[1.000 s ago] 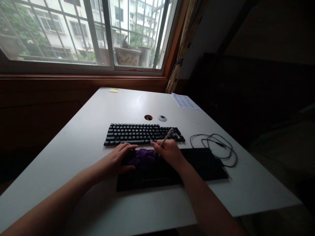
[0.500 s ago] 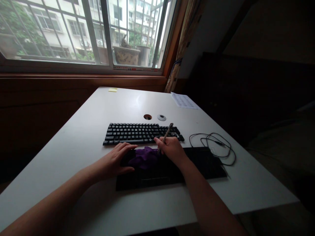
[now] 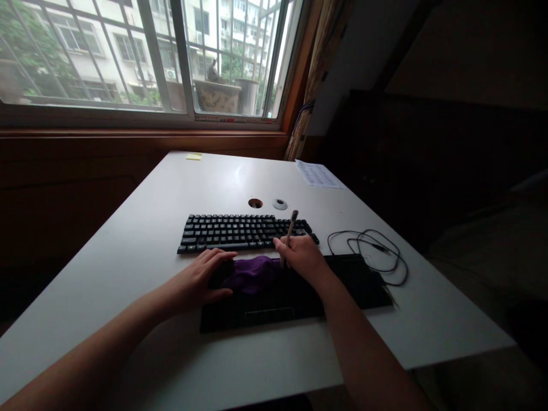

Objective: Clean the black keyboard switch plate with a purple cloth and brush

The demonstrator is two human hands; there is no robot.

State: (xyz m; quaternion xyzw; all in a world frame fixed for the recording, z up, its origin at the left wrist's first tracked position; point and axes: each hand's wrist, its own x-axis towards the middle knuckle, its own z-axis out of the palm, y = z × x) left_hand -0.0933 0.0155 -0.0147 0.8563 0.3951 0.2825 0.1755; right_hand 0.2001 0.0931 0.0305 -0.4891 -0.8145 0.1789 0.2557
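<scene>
A black keyboard base (image 3: 351,285) lies flat on the white table, its cable leaving the right side. Over its left end my left hand (image 3: 203,277) is spread, thumb and fingers apart on either side of the corner, holding the base. A crumpled purple cloth (image 3: 252,275) rests on the base between my two hands. My right hand (image 3: 303,256) pinches a slim pale stick with a dark upper end, like a small brush (image 3: 290,226). Its lower tip reaches down to the cloth's right edge; the exact contact is hard to see.
Just behind the base sits a keyboard section full of black keys (image 3: 231,233). A looped black cable (image 3: 400,257) lies at the right. Farther back are a round table hole (image 3: 256,203), its grey ring cover (image 3: 279,204), printed paper (image 3: 319,174) and a yellow note (image 3: 194,156).
My right hand has shifted slightly right, and the stick stands more upright. The purple cloth has stretched out toward the right. My left hand stays in place.
</scene>
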